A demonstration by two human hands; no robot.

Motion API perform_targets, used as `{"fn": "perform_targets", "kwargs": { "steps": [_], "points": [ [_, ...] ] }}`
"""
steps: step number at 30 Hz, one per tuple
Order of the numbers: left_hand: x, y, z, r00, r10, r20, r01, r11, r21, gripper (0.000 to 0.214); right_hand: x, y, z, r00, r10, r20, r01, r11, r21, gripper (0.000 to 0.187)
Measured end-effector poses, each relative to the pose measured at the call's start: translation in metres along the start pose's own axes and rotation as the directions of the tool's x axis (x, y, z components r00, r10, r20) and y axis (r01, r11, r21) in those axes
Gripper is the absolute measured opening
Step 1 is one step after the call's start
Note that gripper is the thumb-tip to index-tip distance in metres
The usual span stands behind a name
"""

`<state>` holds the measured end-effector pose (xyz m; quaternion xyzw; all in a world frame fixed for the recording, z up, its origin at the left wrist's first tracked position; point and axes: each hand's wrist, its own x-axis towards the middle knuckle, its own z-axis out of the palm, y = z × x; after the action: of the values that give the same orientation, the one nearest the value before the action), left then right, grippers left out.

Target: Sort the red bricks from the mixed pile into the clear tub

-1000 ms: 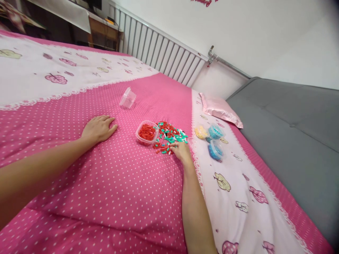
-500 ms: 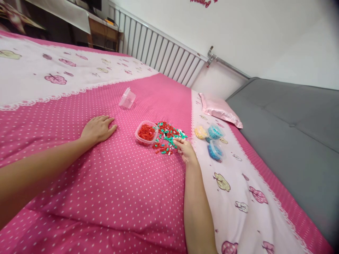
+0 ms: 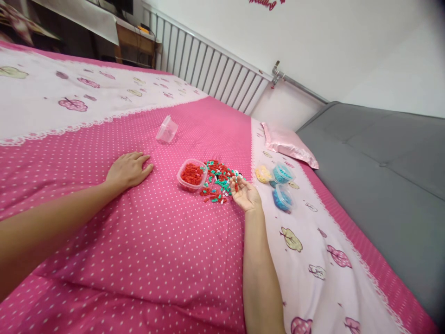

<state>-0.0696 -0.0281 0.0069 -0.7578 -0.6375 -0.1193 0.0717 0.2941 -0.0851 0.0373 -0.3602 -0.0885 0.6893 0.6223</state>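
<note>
My left hand (image 3: 129, 169) lies flat on the pink polka-dot sheet, fingers stretched out, holding nothing. My right hand (image 3: 246, 195) is turned palm up at the right side of a loose pile of small plastic pieces (image 3: 217, 178) in red, green, white and a little black. Its fingers are curled around small red pieces (image 3: 236, 186); how many is unclear. Touching the pile on the left is a clear square tub (image 3: 179, 178) filled with red pieces (image 3: 192, 174). Part of the pile is hidden behind my right hand.
Beyond my left hand, an empty clear tub (image 3: 167, 130) rests tilted. To the right stand a container of yellow pieces (image 3: 263, 174) and two tubs of blue pieces (image 3: 282, 172). A pink pillow (image 3: 288, 144) lies by the grey headboard (image 3: 378, 171); metal railing (image 3: 215, 60) runs behind.
My right hand has rolled from palm down, fingertips at the pile, to palm up, showing red pieces in its fingers. My left hand has stayed still.
</note>
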Motion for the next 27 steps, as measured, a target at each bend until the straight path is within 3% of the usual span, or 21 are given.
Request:
{"fn": "perform_targets", "kwargs": {
  "steps": [5, 8, 9, 11, 13, 16, 18, 22, 27],
  "points": [
    [0.000, -0.001, 0.001, 1.000, 0.000, 0.003, 0.000, 1.000, -0.002, 0.063, 0.002, 0.000, -0.004, 0.997, -0.071, -0.028, 0.069, 0.995, -0.071, 0.015],
    [0.000, 0.000, 0.000, 1.000, -0.003, 0.005, 0.003, 1.000, -0.002, 0.064, 0.000, 0.001, -0.008, 0.994, -0.107, 0.019, 0.108, 0.952, -0.288, 0.002],
    [0.000, 0.000, 0.000, 1.000, -0.004, 0.006, 0.004, 1.000, -0.003, 0.064, -0.001, 0.001, -0.009, 0.992, -0.116, 0.052, 0.127, 0.912, -0.389, 0.007],
    [0.000, 0.000, -0.001, 1.000, -0.003, 0.012, 0.003, 1.000, -0.005, 0.064, -0.004, 0.000, -0.012, 0.986, -0.127, 0.108, 0.167, 0.778, -0.606, 0.020],
    [0.000, 0.000, -0.001, 1.000, -0.004, 0.017, 0.004, 1.000, -0.008, 0.064, -0.007, -0.001, -0.015, 0.979, -0.139, 0.150, 0.203, 0.588, -0.783, 0.025],
    [0.000, 0.000, -0.001, 1.000, -0.007, 0.022, 0.007, 1.000, -0.013, 0.063, -0.010, -0.001, -0.018, 0.962, -0.186, 0.201, 0.252, 0.315, -0.915, 0.023],
    [0.000, 0.000, -0.001, 1.000, -0.010, 0.026, 0.011, 1.000, -0.016, 0.063, -0.009, 0.000, -0.021, 0.963, -0.181, 0.201, 0.234, 0.178, -0.956, 0.021],
    [0.000, 0.000, -0.002, 1.000, -0.007, 0.025, 0.007, 1.000, -0.020, 0.063, -0.001, 0.006, -0.026, 0.973, -0.149, 0.178, 0.179, -0.009, -0.984, 0.018],
    [-0.001, 0.001, -0.003, 1.000, -0.003, 0.021, 0.003, 1.000, -0.017, 0.063, 0.005, 0.013, -0.027, 0.967, -0.167, 0.192, 0.167, -0.154, -0.974, 0.016]
  ]
}}
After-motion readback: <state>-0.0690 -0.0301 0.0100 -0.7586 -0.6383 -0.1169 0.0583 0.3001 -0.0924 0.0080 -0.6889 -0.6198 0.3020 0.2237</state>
